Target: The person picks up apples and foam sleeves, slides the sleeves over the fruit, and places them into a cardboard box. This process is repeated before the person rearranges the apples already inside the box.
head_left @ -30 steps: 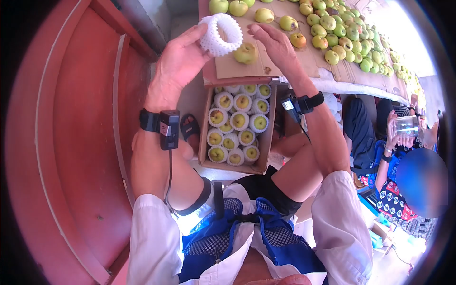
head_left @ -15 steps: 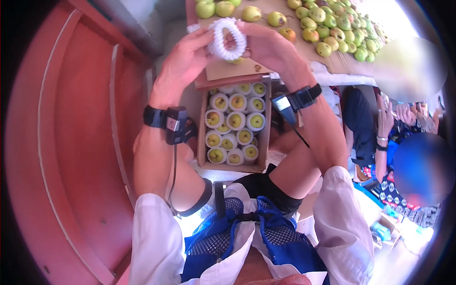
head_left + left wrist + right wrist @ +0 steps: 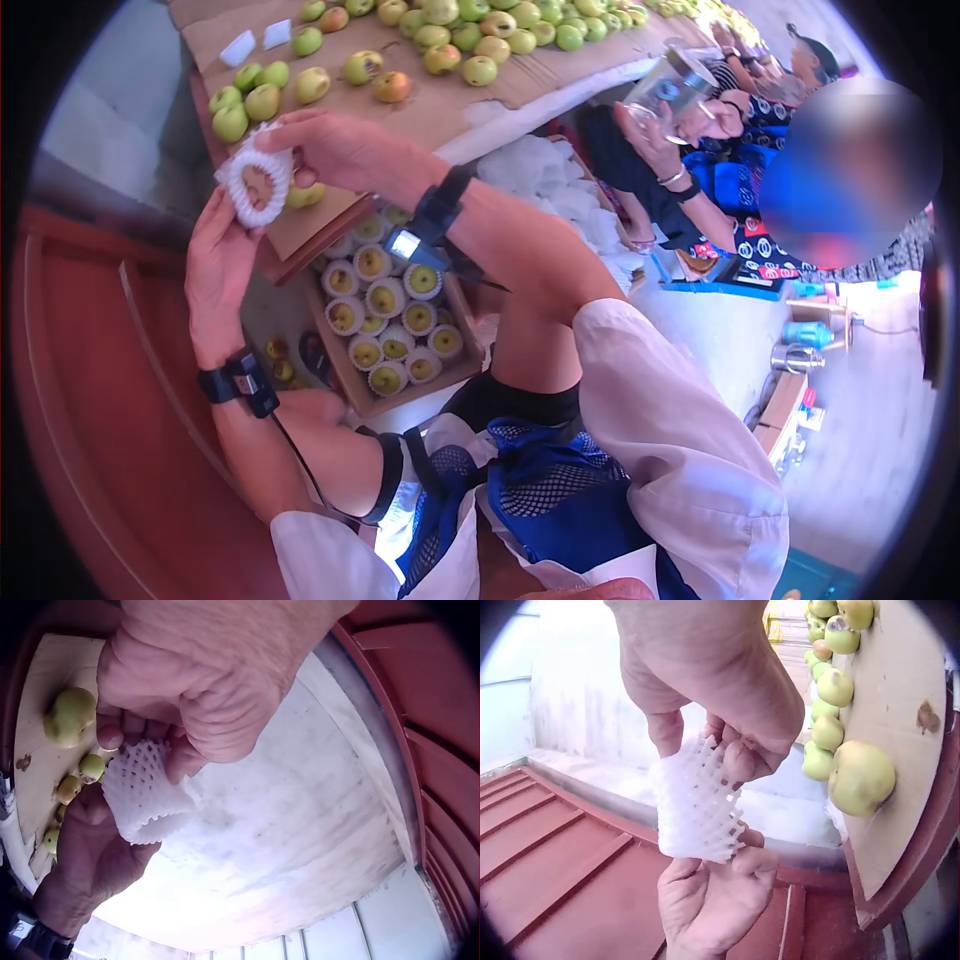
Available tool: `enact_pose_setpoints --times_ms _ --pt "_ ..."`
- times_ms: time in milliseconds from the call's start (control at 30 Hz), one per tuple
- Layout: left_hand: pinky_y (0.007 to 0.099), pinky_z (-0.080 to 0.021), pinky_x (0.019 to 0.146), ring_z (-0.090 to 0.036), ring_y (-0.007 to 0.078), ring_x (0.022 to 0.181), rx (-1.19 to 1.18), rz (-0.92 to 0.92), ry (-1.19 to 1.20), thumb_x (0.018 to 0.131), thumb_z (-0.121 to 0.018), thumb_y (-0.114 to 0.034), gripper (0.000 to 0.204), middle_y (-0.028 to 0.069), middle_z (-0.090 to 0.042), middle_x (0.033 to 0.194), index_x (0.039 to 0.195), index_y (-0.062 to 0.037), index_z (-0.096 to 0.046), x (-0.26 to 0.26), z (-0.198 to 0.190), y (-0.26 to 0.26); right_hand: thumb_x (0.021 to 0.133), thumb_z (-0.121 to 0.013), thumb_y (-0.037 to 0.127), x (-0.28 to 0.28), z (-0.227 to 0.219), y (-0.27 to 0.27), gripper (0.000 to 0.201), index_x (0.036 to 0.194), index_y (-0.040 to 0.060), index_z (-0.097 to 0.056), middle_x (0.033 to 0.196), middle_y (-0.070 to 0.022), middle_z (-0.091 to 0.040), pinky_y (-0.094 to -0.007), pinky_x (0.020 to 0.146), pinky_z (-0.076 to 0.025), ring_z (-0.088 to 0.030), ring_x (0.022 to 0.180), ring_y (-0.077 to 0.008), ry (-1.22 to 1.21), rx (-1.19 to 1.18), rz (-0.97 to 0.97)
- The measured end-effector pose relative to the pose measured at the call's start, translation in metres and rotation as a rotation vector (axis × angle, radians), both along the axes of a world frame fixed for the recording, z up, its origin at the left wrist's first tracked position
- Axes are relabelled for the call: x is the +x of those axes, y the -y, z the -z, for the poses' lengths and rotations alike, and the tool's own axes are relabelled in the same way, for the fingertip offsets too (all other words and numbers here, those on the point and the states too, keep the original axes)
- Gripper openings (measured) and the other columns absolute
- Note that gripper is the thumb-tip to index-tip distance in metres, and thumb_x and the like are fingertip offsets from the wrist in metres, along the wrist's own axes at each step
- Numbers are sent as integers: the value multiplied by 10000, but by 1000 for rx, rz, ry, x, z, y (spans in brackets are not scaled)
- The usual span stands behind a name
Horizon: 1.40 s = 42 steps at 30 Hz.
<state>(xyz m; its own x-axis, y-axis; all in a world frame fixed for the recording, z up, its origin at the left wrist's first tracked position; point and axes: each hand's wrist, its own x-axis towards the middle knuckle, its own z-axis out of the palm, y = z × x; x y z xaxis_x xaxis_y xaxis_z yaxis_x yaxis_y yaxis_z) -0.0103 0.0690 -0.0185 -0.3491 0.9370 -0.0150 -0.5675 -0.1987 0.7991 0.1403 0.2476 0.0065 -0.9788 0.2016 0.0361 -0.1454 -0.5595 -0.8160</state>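
Observation:
A white foam net sleeve (image 3: 697,799), shaped like a short tube, hangs between both hands above the edge of the cardboard-covered table. In the right wrist view, the left hand (image 3: 222,255) pinches its lower end with thumb and fingers. The right hand (image 3: 335,150) grips the opposite rim, thumb and fingers on either side of it. The sleeve's scalloped open end shows in the left wrist view, with no apple visible inside. A yellow-green apple (image 3: 862,778) sits on the cardboard near the hands, partly covered by the right hand in the head view.
Below the table edge stands a carton (image 3: 425,393) of apples in white foam sleeves. More loose apples (image 3: 480,70) lie heaped on the cardboard (image 3: 330,110). White foam sleeves (image 3: 535,175) are piled under the table. Another person (image 3: 660,150) at the right holds a clear jar.
The right hand, apart from the sleeve at first, has come in and now grips it together with the left. The head view has turned, so hands and carton appear further left.

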Motion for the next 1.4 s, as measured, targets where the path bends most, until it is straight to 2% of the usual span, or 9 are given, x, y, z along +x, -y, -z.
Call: enact_pose_setpoints --times_ms 333,500,567,767,900,1000,1100,1200,1400 --pt "366 -409 1077 -534 214 1269 -49 -49 32 1018 -545 -154 423 96 -556 1384 1405 5 -484 11 -1 -2 988 -623 248 -4 16 2 185 1063 81 -653 922 19 -665 -233 518 -351 -561 722 -71 65 29 17" --pt "264 -445 777 -593 108 1057 -116 -101 -17 1026 -550 -197 344 11 -642 1241 1342 -62 -549 20 -6 -5 1012 -580 256 1 15 5 253 1147 54 -651 952 4 -666 -228 523 -349 -556 761 -72 159 123 46" --pt "256 -444 767 -590 105 1056 -72 -48 -47 1025 -553 -206 330 4 -639 1235 1325 -70 -557 1 10 -7 1005 -601 262 -6 24 1 278 1177 50 -647 972 11 -663 -227 528 -348 -545 767 -58 175 119 86" --pt "242 -382 618 -554 68 836 -252 -185 -157 1011 -606 -191 172 -21 -649 997 1131 -69 -608 12 -1 -23 965 -681 238 4 24 -13 291 1174 39 -644 932 22 -623 -222 511 -324 -474 699 -37 361 247 257" --pt "204 -354 549 -522 45 769 -280 -229 -219 1019 -600 -195 150 -22 -624 949 1078 -58 -596 5 26 -31 948 -696 266 0 37 -10 274 1111 50 -657 800 22 -571 -220 479 -306 -435 619 -44 470 345 401" --pt "186 -334 495 -486 30 706 -320 -286 -279 1029 -581 -219 173 -26 -600 907 1088 -57 -593 9 41 -36 938 -697 302 -12 53 -1 307 1074 28 -665 764 -17 -594 -265 537 -415 -526 649 -99 623 511 522" --pt "194 -329 481 -480 36 674 -488 -384 -342 1036 -560 -239 190 -25 -591 879 1100 -63 -592 16 52 -42 926 -673 286 -25 74 10 324 1027 -21 -655 803 -130 -679 -361 674 -522 -654 790 -196 479 751 749" --pt "199 -319 466 -487 50 652 -599 -452 -389 1043 -514 -218 197 -15 -601 882 1125 -58 -596 18 56 -48 936 -644 301 -35 89 8 352 1038 -35 -652 864 -171 -705 -401 759 -531 -677 832 -243 500 900 789" --pt "215 -327 466 -510 65 653 -580 -486 -302 1044 -457 -181 214 -11 -612 910 1152 -61 -599 20 59 -48 955 -627 322 -34 87 13 387 1042 -55 -644 903 -174 -713 -400 791 -517 -671 856 -260 505 696 732"
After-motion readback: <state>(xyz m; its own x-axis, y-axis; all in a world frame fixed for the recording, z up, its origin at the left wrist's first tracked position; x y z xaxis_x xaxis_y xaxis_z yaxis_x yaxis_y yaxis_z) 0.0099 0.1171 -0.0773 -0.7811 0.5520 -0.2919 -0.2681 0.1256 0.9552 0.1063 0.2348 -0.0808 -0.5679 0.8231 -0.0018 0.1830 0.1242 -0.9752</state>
